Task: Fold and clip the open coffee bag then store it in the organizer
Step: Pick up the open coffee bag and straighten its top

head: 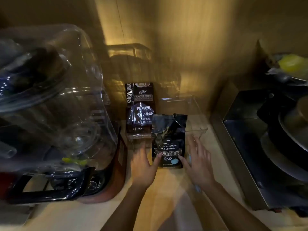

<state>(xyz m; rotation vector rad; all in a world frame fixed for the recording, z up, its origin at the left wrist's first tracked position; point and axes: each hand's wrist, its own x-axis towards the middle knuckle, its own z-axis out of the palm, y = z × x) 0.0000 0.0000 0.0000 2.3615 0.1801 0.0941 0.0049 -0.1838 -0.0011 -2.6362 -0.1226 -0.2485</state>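
Coffee bag [169,142] upright, between both hands' fingers [193,144]

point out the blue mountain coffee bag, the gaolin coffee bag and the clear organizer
blue mountain coffee bag [168,144], head view, front label
gaolin coffee bag [140,110], head view, front panel text
clear organizer [197,130], head view, right front rim

The black coffee bag [169,140] is showing a glossy, creased foil-like skin, and the brown coffee bag [140,108] behind it is glinting likewise. The organizer [196,129] is looking like clear hard plastic. The countertop [168,184] is appearing as pale, smooth wood-look laminate.
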